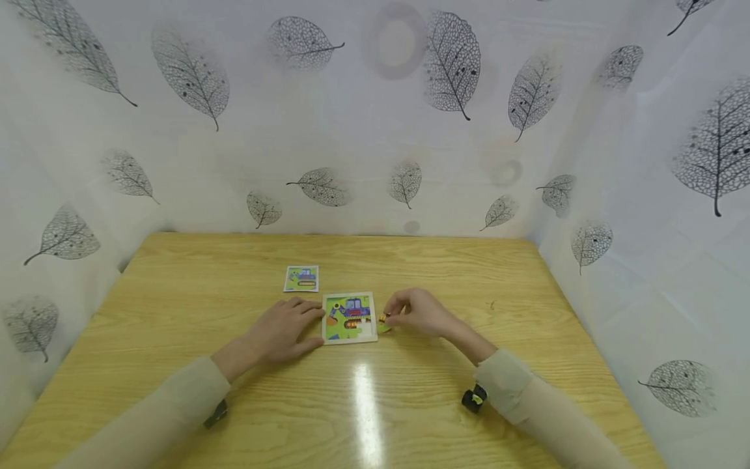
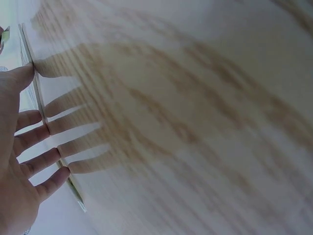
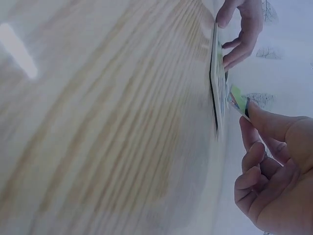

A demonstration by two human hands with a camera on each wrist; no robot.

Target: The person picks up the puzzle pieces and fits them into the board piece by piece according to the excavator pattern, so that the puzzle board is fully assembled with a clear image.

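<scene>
A square jigsaw puzzle (image 1: 353, 317) in a pale frame lies on the table, its picture a blue and purple excavator on green. A pale gap shows at its lower right. My left hand (image 1: 285, 329) rests at the frame's left side, fingers spread and fairly straight, the tips touching the edge. Just right of the frame, my right hand (image 1: 417, 312) pinches a puzzle piece (image 3: 238, 100) between thumb and forefinger. Green shows on the piece, with some red and dark patches. In the right wrist view it is held up beside the frame, the other fingers curled.
Behind the frame, to the left, lies a small picture card (image 1: 301, 279) with a similar excavator. The wooden table (image 1: 433, 404) meets a white leaf-print curtain (image 1: 363, 130) at its back and sides. Dark wrist cameras sit under both sleeves (image 1: 504, 384).
</scene>
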